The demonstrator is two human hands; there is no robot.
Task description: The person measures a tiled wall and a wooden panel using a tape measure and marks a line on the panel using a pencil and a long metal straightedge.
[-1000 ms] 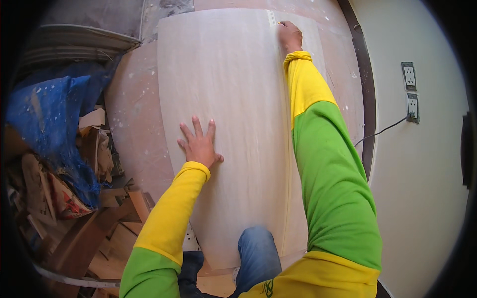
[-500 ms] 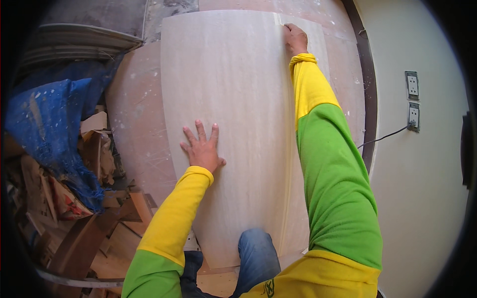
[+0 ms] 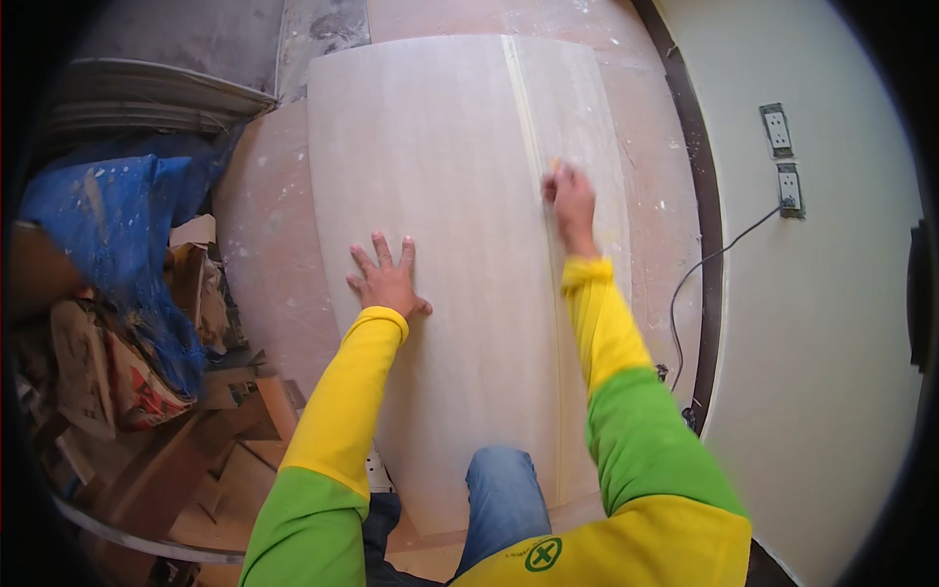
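A pale wooden board (image 3: 440,147) lies flat in front of me, with a light strip (image 3: 524,108) running lengthwise near its right side. My left hand (image 3: 387,284) rests on the board's left part, palm down and fingers spread. Over the strip, about a third of the way down from the far end, my right hand (image 3: 571,203) is closed, slightly blurred. A small orange-yellow bit shows at its fingertips; what kind of thing it is I cannot make out. My knee in blue jeans (image 3: 507,494) is at the board's near end.
A blue tarp (image 3: 108,215) and wood and cardboard scraps (image 3: 210,479) crowd the left side. Along the right runs a pale wall (image 3: 812,323) with two sockets; a grey cable (image 3: 699,264) hangs from the lower one. Paint-spotted reddish flooring (image 3: 264,215) surrounds the board.
My right hand has come back toward me along the strip, from the board's far end. The left hand stays spread on the board. The view has shifted slightly.
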